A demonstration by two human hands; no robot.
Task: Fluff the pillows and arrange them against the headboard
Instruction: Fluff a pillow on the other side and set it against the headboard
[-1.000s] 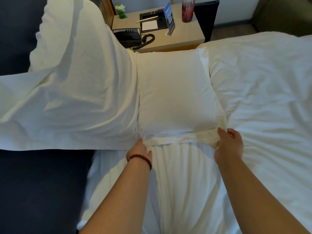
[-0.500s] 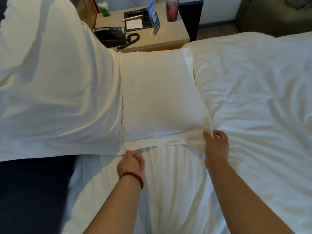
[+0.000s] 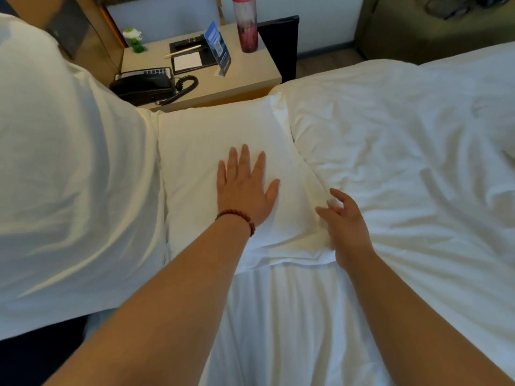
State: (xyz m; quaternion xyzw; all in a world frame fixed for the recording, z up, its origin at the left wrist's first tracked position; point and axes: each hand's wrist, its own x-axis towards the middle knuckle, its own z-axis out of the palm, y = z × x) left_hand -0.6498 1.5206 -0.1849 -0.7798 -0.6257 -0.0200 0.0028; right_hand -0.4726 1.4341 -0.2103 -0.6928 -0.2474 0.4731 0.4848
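A flat white pillow [image 3: 203, 151] lies on the bed in the middle of the view. My left hand [image 3: 245, 188], with a red bead bracelet on the wrist, rests flat on it, fingers spread. My right hand [image 3: 345, 224] touches the pillow's right near corner with loose, parted fingers and holds nothing. A second, bigger white pillow [image 3: 72, 176] stands propped on the left, touching the flat pillow's left edge. The headboard [image 3: 30, 360] shows only as a dark strip at the lower left.
A white duvet [image 3: 404, 162] covers the bed to the right. Behind the pillows stands a nightstand [image 3: 245, 76] with a black phone [image 3: 145, 84], a notepad tray, a blue card and a red bottle [image 3: 246, 26]. A green armchair [image 3: 434, 26] sits at the far right.
Both hands let go of the pillow's near edge. The left hand moved up and flattened on the pillow. The right hand opened at the corner. The view moved closer.
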